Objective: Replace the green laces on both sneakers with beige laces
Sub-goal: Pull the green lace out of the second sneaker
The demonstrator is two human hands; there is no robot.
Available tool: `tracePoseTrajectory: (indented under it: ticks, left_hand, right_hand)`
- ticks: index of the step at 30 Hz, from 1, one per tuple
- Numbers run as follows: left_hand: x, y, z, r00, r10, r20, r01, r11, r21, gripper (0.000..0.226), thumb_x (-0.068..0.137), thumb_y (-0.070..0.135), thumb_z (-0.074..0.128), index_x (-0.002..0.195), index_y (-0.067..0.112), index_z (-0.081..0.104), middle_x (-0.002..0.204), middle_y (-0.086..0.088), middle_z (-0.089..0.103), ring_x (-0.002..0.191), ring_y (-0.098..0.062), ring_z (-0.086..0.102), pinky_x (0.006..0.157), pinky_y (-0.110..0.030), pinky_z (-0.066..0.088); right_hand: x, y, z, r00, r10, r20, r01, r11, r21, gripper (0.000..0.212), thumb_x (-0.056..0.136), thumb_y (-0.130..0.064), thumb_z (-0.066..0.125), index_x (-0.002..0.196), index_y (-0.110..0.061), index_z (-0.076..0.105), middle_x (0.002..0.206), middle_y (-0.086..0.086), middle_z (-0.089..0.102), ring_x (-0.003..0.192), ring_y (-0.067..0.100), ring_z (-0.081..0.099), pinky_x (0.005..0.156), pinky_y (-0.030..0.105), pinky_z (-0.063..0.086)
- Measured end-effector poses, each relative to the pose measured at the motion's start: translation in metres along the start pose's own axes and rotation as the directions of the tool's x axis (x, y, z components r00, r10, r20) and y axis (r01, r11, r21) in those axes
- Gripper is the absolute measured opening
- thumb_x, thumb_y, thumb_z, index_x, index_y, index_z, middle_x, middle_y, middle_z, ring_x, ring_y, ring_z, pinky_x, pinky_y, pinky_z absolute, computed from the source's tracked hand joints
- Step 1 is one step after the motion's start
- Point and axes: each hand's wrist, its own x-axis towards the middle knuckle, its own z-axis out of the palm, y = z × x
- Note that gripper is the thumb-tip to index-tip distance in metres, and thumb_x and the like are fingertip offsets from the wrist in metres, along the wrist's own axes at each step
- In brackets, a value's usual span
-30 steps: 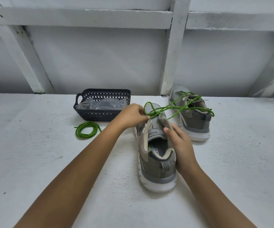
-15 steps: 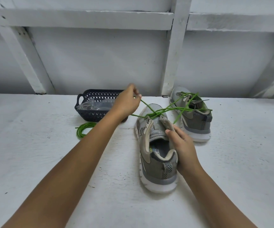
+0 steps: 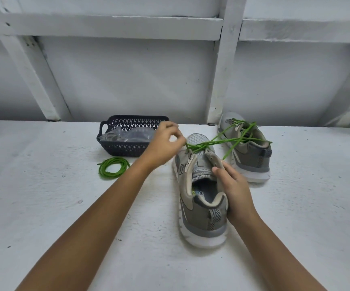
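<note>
On the tabletop (image 3: 44, 206), centre-right and nearest, heel toward the viewer: near sneaker (image 3: 209, 223). Behind it and to its right, close to the wall (image 3: 128, 80): far sneaker (image 3: 251, 156). Stretched from the front of the one across the other: loose lace (image 3: 222, 141). Left of both, at the back: basket (image 3: 123, 147), with a plastic bag (image 3: 128, 136) in it. Just before the basket: coiled lace (image 3: 102, 170).

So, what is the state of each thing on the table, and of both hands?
near sneaker: upright, partly unlaced.
far sneaker: upright, green strands lying across it.
green lace: loose, threaded only near the toe.
coiled lace: lying free beside the basket.
basket: upright, a plastic bag inside.
left hand grip: pinching the green lace.
right hand grip: holding the near sneaker.
</note>
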Motion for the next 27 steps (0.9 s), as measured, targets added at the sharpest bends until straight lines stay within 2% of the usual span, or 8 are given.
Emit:
tracePoseTrajectory:
  ticks: [3, 5, 7, 9, 11, 13, 23, 27]
  left_hand:
    - [-0.001, 0.014, -0.015, 0.990, -0.096, -0.100, 0.013, 0.784, -0.621, 0.031, 0.090, 0.007, 0.043, 0.062, 0.015, 0.055, 0.074, 0.001, 0.061, 0.076, -0.021, 0.053, 0.077, -0.036, 0.045]
    - [-0.004, 0.020, -0.023, 0.999, -0.040, -0.010, 0.018, 0.634, -0.773, 0.029, 0.087, 0.004, 0.036, 0.059, 0.009, 0.044, 0.053, 0.002, 0.049, 0.049, -0.017, 0.047, 0.057, -0.032, 0.049]
    - [-0.005, 0.022, -0.025, 0.991, -0.032, 0.127, 0.103, 0.791, -0.603, 0.025, 0.087, 0.009, 0.040, 0.063, 0.010, 0.041, 0.054, -0.001, 0.045, 0.037, -0.013, 0.039, 0.044, -0.026, 0.041]
    - [-0.005, 0.021, -0.018, 0.968, -0.088, 0.234, 0.133, 0.973, -0.186, 0.023, 0.095, 0.015, 0.043, 0.073, 0.011, 0.049, 0.066, -0.004, 0.053, 0.043, -0.015, 0.048, 0.046, -0.028, 0.043]
    - [-0.003, 0.014, -0.007, 0.959, -0.084, 0.272, 0.022, 0.975, 0.221, 0.017, 0.096, 0.025, 0.047, 0.090, 0.014, 0.058, 0.085, -0.003, 0.062, 0.068, -0.017, 0.060, 0.062, -0.032, 0.051]
    - [-0.002, 0.005, 0.006, 0.961, -0.030, 0.274, -0.097, 0.894, 0.438, 0.022, 0.095, 0.029, 0.050, 0.102, 0.011, 0.062, 0.102, -0.006, 0.064, 0.089, -0.019, 0.059, 0.080, -0.034, 0.050]
    - [-0.001, -0.005, 0.017, 0.987, -0.055, 0.150, -0.005, 0.927, 0.375, 0.020, 0.094, 0.015, 0.050, 0.105, 0.007, 0.065, 0.101, -0.004, 0.064, 0.092, -0.018, 0.058, 0.076, -0.025, 0.042]
    - [-0.003, 0.001, -0.001, 0.943, -0.182, 0.277, 0.201, 0.979, -0.041, 0.020, 0.093, 0.007, 0.046, 0.086, 0.002, 0.063, 0.072, -0.003, 0.055, 0.062, -0.012, 0.049, 0.059, -0.021, 0.045]
  right_hand:
    - [0.001, 0.001, 0.000, 1.000, 0.001, 0.000, -0.001, 1.000, 0.004, 0.049, 0.071, -0.024, 0.062, 0.118, -0.013, 0.065, 0.115, 0.010, 0.068, 0.111, 0.026, 0.062, 0.101, 0.045, 0.046]
    - [0.000, 0.001, 0.000, 1.000, 0.000, 0.000, 0.000, 1.000, 0.015, 0.045, 0.074, -0.021, 0.062, 0.119, -0.012, 0.065, 0.116, 0.011, 0.067, 0.111, 0.027, 0.062, 0.101, 0.044, 0.046]
    - [0.000, 0.000, 0.000, 1.000, -0.008, -0.003, 0.008, 1.000, 0.025, 0.035, 0.084, -0.011, 0.061, 0.119, -0.010, 0.064, 0.115, 0.011, 0.068, 0.111, 0.027, 0.061, 0.100, 0.043, 0.047]
    - [-0.001, -0.001, 0.001, 1.000, -0.007, -0.010, 0.007, 1.000, 0.027, 0.031, 0.089, -0.004, 0.055, 0.119, -0.010, 0.064, 0.115, 0.012, 0.067, 0.109, 0.025, 0.062, 0.099, 0.041, 0.048]
    - [-0.002, -0.002, 0.002, 1.000, -0.005, -0.011, 0.006, 1.000, 0.028, 0.031, 0.090, -0.003, 0.053, 0.119, -0.010, 0.064, 0.116, 0.012, 0.067, 0.106, 0.023, 0.063, 0.097, 0.038, 0.048]
    - [-0.002, -0.003, 0.002, 1.000, -0.003, -0.014, 0.003, 1.000, 0.025, 0.032, 0.090, -0.003, 0.053, 0.119, -0.009, 0.064, 0.116, 0.012, 0.067, 0.106, 0.023, 0.062, 0.097, 0.040, 0.048]
    - [-0.003, -0.003, 0.001, 1.000, -0.010, -0.017, 0.010, 1.000, -0.001, 0.033, 0.090, -0.004, 0.054, 0.121, -0.011, 0.063, 0.116, 0.008, 0.068, 0.112, 0.024, 0.061, 0.100, 0.041, 0.047]
    - [-0.004, -0.005, 0.002, 1.000, -0.011, -0.011, 0.011, 1.000, 0.007, 0.032, 0.090, -0.003, 0.053, 0.120, -0.010, 0.063, 0.114, 0.008, 0.068, 0.108, 0.023, 0.063, 0.096, 0.037, 0.049]
